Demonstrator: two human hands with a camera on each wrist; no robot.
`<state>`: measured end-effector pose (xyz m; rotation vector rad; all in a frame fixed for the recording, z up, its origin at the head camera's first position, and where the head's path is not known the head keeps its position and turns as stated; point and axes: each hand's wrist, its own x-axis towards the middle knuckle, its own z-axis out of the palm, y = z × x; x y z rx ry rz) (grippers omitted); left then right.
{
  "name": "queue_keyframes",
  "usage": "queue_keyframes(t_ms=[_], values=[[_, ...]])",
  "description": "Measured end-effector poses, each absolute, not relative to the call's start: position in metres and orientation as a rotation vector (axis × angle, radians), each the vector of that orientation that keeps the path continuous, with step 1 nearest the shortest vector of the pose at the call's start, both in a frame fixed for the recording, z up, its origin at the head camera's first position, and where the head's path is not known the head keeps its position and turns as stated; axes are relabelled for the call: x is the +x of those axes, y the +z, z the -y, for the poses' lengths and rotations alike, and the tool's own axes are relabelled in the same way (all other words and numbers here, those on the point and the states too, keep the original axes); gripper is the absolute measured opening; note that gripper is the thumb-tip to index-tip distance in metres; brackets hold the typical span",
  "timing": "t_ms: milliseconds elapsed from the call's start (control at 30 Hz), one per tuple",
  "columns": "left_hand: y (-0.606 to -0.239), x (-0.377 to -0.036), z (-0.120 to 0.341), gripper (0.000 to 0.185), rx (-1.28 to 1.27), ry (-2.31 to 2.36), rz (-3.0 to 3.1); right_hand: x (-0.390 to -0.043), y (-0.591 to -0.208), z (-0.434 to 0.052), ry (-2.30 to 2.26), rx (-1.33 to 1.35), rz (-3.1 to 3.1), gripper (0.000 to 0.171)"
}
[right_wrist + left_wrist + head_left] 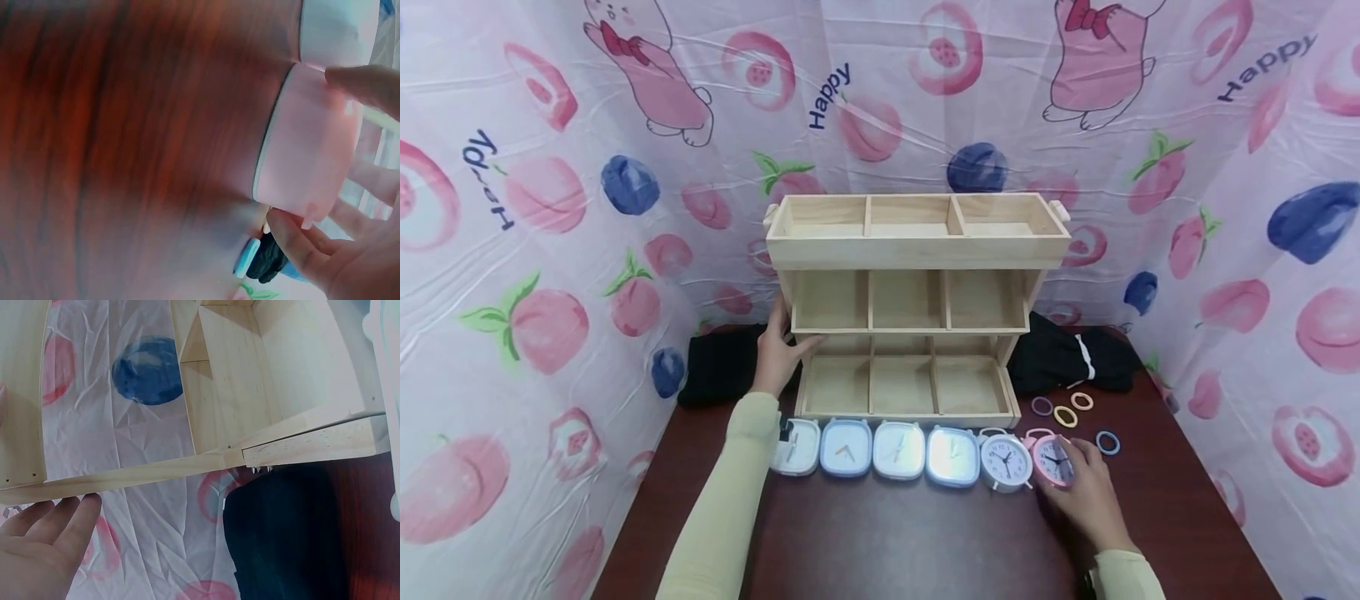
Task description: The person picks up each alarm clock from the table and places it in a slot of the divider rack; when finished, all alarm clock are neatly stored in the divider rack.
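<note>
Two bare hands: left hand (775, 354), right hand (1086, 496). Both forearms in long, close-fitting pale cream-yellow sleeves (730, 500), ending at the wrists. No rings or watch visible on fingers.

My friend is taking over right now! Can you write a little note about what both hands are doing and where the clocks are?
Left hand: flat against the left side of the wooden shelf, steadying it.
Right hand: holds the pink clock at the row's right end.
On the table: white round clock and four square clocks lined up before the shelf.
Done: no clock is in a compartment yet.
Left: probably shelving all six.
</note>
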<state>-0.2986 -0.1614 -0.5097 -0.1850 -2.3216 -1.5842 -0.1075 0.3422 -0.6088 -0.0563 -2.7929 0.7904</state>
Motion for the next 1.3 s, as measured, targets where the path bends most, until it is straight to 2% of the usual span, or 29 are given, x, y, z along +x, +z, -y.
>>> queue_keyframes(t_ms=[467, 700, 867, 1033, 1300], values=[[-0.511, -0.299, 0.158, 0.114, -0.201, -1.596, 2.325, -0.103, -0.602, -0.342, 0.811, -0.33, 2.835, 0.083], [-0.512, -0.295, 0.156, 0.115, -0.201, -1.603, 2.329, -0.105, -0.572, -0.333, 0.861, -0.363, 2.546, 0.077], [-0.513, -0.294, 0.157, 0.115, -0.197, -1.604, 2.309, -0.134, -0.547, -0.314, 0.953, -0.206, 2.41, 0.064], [-0.512, -0.296, 0.157, 0.114, -0.199, -1.6, 2.313, -0.171, -0.537, -0.291, 0.967, -0.094, 2.48, 0.054], [-0.51, -0.298, 0.158, 0.113, -0.197, -1.621, 2.293, -0.231, -0.542, -0.261, 0.909, -0.014, 2.787, 0.055]])
